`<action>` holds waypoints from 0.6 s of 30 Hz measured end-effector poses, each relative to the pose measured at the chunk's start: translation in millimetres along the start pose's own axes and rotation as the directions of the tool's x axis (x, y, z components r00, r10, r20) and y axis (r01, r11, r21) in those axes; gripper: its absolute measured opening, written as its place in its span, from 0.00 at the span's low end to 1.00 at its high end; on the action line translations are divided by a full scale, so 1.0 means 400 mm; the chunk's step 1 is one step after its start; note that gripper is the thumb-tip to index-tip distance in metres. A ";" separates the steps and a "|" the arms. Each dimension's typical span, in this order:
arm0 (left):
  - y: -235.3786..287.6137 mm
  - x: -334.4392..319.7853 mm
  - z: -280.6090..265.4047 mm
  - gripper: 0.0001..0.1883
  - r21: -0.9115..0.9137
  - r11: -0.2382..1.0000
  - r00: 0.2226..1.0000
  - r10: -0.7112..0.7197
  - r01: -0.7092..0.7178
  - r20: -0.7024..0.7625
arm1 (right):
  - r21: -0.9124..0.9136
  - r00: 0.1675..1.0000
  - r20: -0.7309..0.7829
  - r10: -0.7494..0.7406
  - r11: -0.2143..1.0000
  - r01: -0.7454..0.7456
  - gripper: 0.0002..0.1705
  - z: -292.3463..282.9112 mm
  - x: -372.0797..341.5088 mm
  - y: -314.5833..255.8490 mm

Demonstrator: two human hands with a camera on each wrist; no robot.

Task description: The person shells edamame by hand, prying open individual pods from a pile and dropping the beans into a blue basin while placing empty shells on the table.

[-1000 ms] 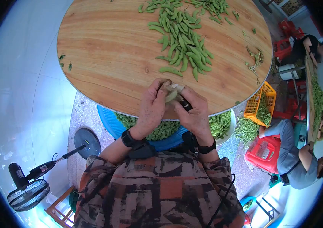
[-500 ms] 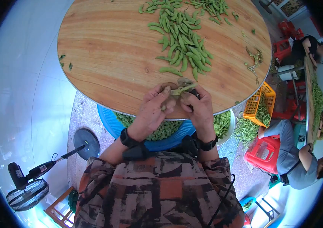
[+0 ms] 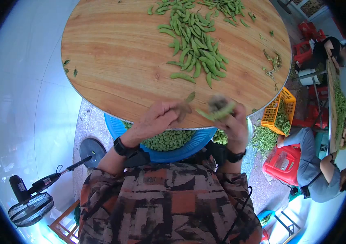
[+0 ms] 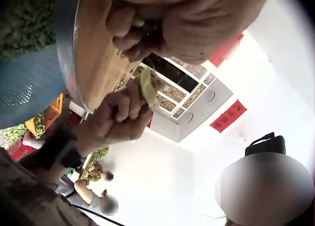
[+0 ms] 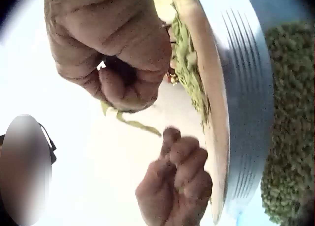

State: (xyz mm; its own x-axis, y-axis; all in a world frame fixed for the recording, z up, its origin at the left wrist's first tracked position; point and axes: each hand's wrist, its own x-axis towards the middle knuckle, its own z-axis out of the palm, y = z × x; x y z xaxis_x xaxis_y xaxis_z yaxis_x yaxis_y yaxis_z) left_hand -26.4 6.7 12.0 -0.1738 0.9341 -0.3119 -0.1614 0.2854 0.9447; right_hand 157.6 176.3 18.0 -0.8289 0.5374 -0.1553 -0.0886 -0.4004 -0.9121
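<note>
My left hand [image 3: 158,118] is at the table's near edge with its fingers curled. In the left wrist view a small pale-green piece [image 4: 139,21] shows between the fingers of that hand [image 4: 197,26]. To its right, apart from it, my blurred right hand [image 3: 234,122] grips a split green pod [image 3: 217,114]. The pod [image 4: 147,88] sticks out past the fingers in the left wrist view, and hangs as a thin strip [image 5: 138,125] in the right wrist view. A small green piece [image 3: 190,96] is by the left fingertips; whether they touch it, I cannot tell.
Green pods [image 3: 199,49] are heaped on the round table [image 3: 112,61]. Below its near edge stands a blue basket [image 3: 160,156] of shelled beans [image 3: 169,141]. An orange crate [image 3: 289,99], a red stool [image 3: 281,164] and two people are at the right, a fan [image 3: 30,209] lower left.
The hands have come apart: the right has moved right with the pod, the left slightly left. More of the blue basket shows between the arms.
</note>
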 end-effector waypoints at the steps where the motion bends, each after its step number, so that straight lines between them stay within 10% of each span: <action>1: 0.004 -0.012 -0.002 0.13 0.029 0.997 0.992 0.070 -0.073 0.104 | -0.161 0.977 0.117 -0.176 0.968 0.193 0.16 -0.049 -0.016 -0.017; 3: 0.018 -0.028 -0.020 0.15 0.049 0.988 0.969 0.135 -0.148 0.208 | -0.360 0.890 0.316 -0.328 0.827 0.432 0.13 -0.124 -0.064 -0.066; 6: 0.042 -0.023 -0.046 0.15 0.387 0.847 0.905 0.224 -0.364 0.362 | -0.498 0.970 0.227 -0.091 0.845 0.196 0.12 -0.168 -0.114 -0.135; 9: 0.066 0.047 -0.041 0.11 0.602 0.771 0.972 0.231 -0.209 0.041 | -0.578 0.992 0.052 -0.112 0.807 0.122 0.11 -0.156 -0.109 -0.121; 11: 0.069 0.117 -0.044 0.12 0.929 0.337 0.771 0.628 -0.153 -0.101 | -0.587 0.990 -0.010 -0.142 0.802 0.109 0.11 -0.121 -0.079 -0.100; 18: 0.054 0.142 -0.044 0.10 0.832 0.474 0.767 0.634 -0.289 -0.095 | -0.452 0.982 -0.123 -0.142 0.889 0.072 0.15 0.018 0.038 0.029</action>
State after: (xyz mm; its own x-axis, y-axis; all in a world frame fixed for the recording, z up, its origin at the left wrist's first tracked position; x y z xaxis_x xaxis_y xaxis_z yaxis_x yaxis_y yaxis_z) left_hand -56.8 62.2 12.9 -0.3282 0.8772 0.3504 0.7817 0.0440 0.6221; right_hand 140.0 174.7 7.9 -0.7334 0.6762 -0.0694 0.1106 0.0179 -0.9937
